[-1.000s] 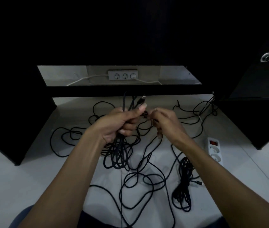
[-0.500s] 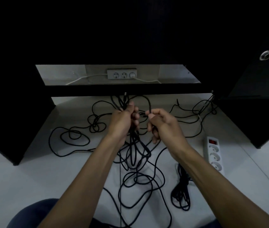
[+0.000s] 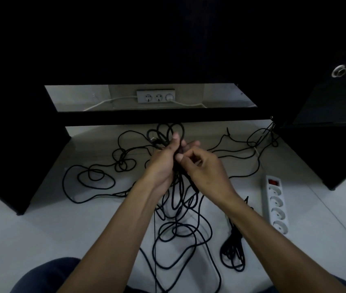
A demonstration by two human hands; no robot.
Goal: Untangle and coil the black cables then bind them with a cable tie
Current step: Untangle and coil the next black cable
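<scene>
A bunch of black cable loops (image 3: 168, 133) sticks up above my left hand (image 3: 163, 163), which is shut around it; more loops hang below the fist. My right hand (image 3: 204, 168) presses against the left and pinches a strand of the same bunch between thumb and forefinger. Loose black cable (image 3: 96, 178) sprawls in tangles over the white floor to the left, right and below my arms. A smaller coiled black cable (image 3: 232, 250) lies on the floor by my right forearm. No cable tie is visible.
A white power strip (image 3: 275, 206) with a red switch lies on the floor at right. Dark furniture panels (image 3: 15, 157) flank the floor on both sides. A wall socket strip (image 3: 156, 96) with white leads sits behind the low black shelf.
Both hands have risen and come together. The left hand turned upright with the bunch, its loops now above the fist. The right hand closed in onto the bunch.
</scene>
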